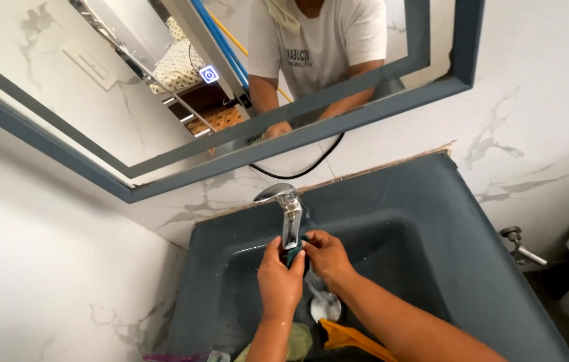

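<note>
Both hands close on a small teal cloth (296,253) pressed against the lower part of the chrome tap (289,214). The left hand (279,275) pinches the cloth from the left, fingers curled tight, thumb up by the tap. The right hand (327,257) grips it from the right, fingers wrapped over the cloth and touching the tap's stem. The cloth shows only as a strip between the two hands. The tap stands at the back of a dark blue-grey sink (432,221), wet in the bowl, with the drain (325,307) below the hands. An orange thing (348,337) lies near the right forearm. Above hangs a framed mirror (97,80) on a marble wall (36,248).
</note>
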